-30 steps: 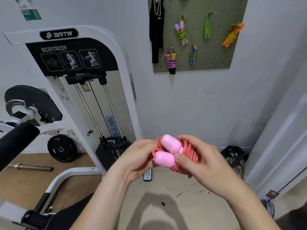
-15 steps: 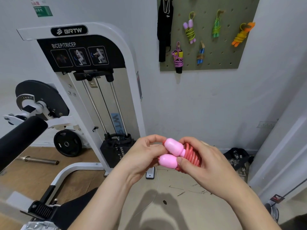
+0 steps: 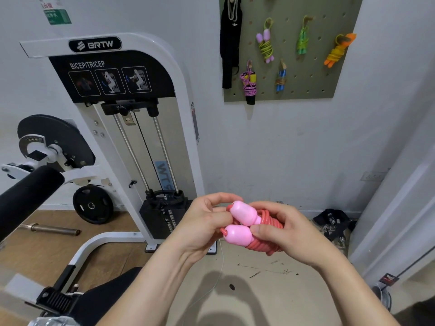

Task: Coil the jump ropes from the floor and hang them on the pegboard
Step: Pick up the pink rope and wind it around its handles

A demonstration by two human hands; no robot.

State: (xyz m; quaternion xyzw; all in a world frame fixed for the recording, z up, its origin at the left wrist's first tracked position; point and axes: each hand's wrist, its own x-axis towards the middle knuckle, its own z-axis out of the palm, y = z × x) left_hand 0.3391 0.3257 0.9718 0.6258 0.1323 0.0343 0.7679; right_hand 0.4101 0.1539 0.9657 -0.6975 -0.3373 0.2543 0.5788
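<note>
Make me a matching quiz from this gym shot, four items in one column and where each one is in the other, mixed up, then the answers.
1 pink-handled rope
2 orange rope
3 black strap
4 weight plate

a left edge of the pegboard
b on the wooden floor
c right side of the pegboard
d gripped by left hand and right hand

Pairs: 1-d, 2-c, 3-a, 4-b

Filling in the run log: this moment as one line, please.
stage: coiled, not yet hung | left hand: pinches pink jump rope near handles | right hand: grips its coil | pegboard: other coiled ropes hang
</note>
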